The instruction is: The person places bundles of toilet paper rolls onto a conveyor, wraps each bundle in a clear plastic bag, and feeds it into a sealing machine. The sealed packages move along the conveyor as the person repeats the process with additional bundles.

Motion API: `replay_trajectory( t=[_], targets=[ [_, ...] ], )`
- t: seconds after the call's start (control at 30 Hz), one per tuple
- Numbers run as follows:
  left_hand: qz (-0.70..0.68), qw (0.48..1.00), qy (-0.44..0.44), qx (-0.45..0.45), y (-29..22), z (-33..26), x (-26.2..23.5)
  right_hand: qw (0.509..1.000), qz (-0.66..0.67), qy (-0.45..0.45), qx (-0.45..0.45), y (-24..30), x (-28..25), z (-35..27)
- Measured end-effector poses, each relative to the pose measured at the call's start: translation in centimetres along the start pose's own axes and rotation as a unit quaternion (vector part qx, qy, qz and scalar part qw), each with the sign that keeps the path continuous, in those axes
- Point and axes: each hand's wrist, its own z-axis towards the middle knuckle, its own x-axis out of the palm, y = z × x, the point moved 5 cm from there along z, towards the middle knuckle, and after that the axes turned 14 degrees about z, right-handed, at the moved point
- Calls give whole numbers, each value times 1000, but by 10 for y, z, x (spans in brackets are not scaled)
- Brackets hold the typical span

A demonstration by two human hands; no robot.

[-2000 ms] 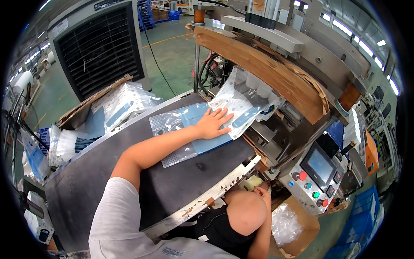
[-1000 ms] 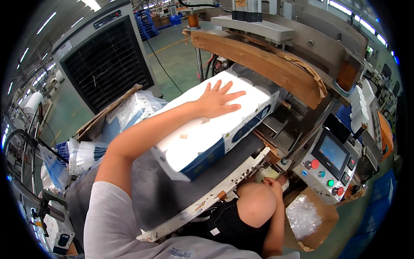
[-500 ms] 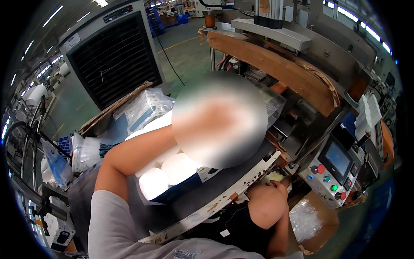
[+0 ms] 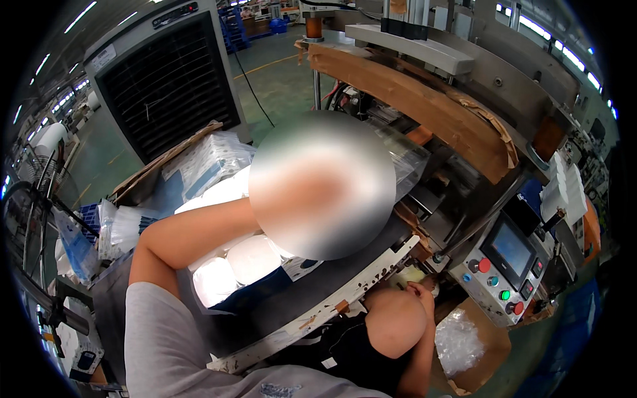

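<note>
My left arm, bare below a grey short sleeve, reaches across a dark work surface [image 4: 279, 318]. A round blurred patch covers my left hand [image 4: 318, 189], so its fingers and anything in them are hidden. Under and beside the forearm lie white rolls [image 4: 252, 260] in a partly opened wrap with dark blue sides [image 4: 265, 292]. Clear plastic film [image 4: 408, 162] shows at the patch's right edge, by the machine. My right hand is not visible. A person in black [image 4: 352, 348] is low at the right, one hand [image 4: 421, 292] raised near a pale yellowish thing.
A control panel [image 4: 497, 272] with a screen and coloured buttons stands right. A metal machine has a brown-covered beam [image 4: 411, 99]. A chipped white rail [image 4: 318, 318] edges the surface. Packed plastic bundles [image 4: 206, 162] lie left, before a dark-grilled unit [image 4: 169, 86]. An open carton [image 4: 488, 351] holds clear plastic.
The whole view has shifted slightly, so most things sit a little further left. My left arm keeps nearly the same pose over the white rolls. The person in black has hardly moved.
</note>
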Motion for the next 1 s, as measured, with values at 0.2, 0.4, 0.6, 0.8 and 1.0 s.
replay_trajectory(
  t=[0.2,0.4,0.6,0.8,1.0],
  targets=[
    [42,999,-19,8,-5,3,-5,999,31,11,-3,-3,2,4],
    [28,1000,-8,7,-6,6,-4,999,39,19,-4,3,2,4],
    [16,1000,-17,16,-4,9,-3,999,34,22,-15,7,2,3],
    [2,999,-22,25,-5,11,-3,999,35,24,-18,9,5,3],
    [8,998,-52,35,6,39,14,999,-5,17,-27,16,6,3]
  ],
)
